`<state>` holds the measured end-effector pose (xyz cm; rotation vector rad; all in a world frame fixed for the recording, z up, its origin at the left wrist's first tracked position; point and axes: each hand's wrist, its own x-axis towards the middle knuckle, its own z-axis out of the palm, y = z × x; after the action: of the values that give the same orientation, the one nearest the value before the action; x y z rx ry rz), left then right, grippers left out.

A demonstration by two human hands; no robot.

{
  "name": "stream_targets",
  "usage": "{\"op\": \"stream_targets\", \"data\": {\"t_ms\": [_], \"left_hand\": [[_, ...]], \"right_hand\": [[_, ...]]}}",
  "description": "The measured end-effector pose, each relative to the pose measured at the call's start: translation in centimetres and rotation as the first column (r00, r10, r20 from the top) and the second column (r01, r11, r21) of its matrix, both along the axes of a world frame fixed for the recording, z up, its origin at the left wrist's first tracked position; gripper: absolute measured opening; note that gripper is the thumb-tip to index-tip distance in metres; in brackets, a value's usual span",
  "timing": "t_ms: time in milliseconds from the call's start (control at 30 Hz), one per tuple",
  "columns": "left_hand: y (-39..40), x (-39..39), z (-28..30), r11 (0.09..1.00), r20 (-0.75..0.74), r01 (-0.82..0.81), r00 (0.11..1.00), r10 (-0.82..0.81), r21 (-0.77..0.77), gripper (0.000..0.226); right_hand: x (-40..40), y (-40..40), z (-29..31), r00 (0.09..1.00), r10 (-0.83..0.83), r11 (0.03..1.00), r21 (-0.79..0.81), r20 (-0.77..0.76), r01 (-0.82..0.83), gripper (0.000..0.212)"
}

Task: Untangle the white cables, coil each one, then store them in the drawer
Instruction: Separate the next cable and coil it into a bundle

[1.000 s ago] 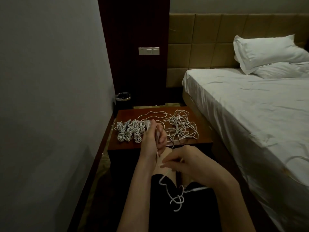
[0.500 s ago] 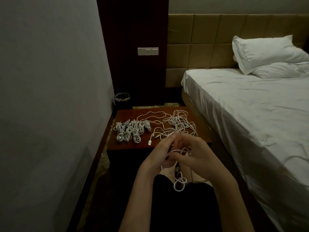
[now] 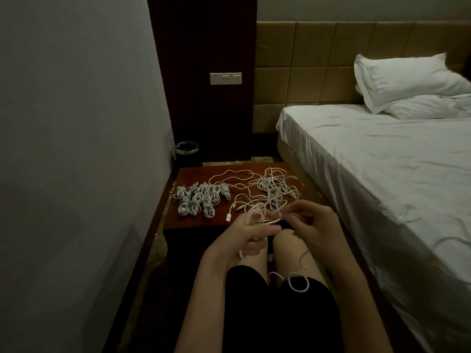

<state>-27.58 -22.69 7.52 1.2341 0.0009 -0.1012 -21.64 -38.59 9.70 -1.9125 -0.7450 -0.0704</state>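
1. You're mid-coil on one white cable (image 3: 257, 212): your left hand (image 3: 244, 238) has its fingers curled round a few loops of it, held just above your knees at the near edge of the nightstand (image 3: 193, 174).
2. Your right hand (image 3: 309, 225) pinches the same cable just beside the loops, fingertips together on the strand, feeding it across.
3. The cable's loose tail (image 3: 297, 281) hangs down and lies looped on your shorts, so there's slack left to wind.
4. Coiled cables (image 3: 197, 200) sit bunched on the left of the nightstand top; the tangled pile (image 3: 274, 191) lies on its right, touching nothing coiled. A USB plug (image 3: 229, 217) lies near the front edge.
5. Judgement: roughly mid-task, plenty still tangled, nothing stored; no drawer shows in view.
6. Next move likely calls for wrapping the tail round the left-hand loops, keeping tension so they don't spring open, then setting the coil beside the finished ones.
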Motion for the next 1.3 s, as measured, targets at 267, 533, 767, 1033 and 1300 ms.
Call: {"op": "stream_targets", "data": {"t_ms": [267,533,767,1033,1300], "left_hand": [[0.1,-0.4,0.0,0.988,-0.054,0.141,0.989,-0.138,0.068,0.038],[0.1,-0.4,0.2,0.942,0.036,0.267,0.963,-0.266,-0.201,0.053],[0.2,-0.1,0.0,0.839,0.101,0.4,0.915,-0.392,-0.37,0.054],[-0.1,0.4,0.1,0.961,0.019,-0.014,1.0,0.02,-0.275,0.06],[-0.4,0.9,-0.3,0.992,-0.002,-0.121,0.993,0.121,-0.045,0.058]], "right_hand": [[0.9,-0.6,-0.6,0.982,-0.187,0.974,0.131,0.0,0.185,0.012],[0.6,0.2,-1.0,0.975,-0.222,0.972,-0.068,0.028,0.223,0.009],[-1.3,1.6,1.0,0.975,0.191,0.955,0.252,-0.112,-0.158,0.022],[-0.1,1.5,-0.9,0.974,0.054,0.988,0.15,-0.218,-0.021,0.008],[0.1,1.6,-1.5,0.985,-0.107,0.988,0.093,-0.133,0.12,0.015]]}}
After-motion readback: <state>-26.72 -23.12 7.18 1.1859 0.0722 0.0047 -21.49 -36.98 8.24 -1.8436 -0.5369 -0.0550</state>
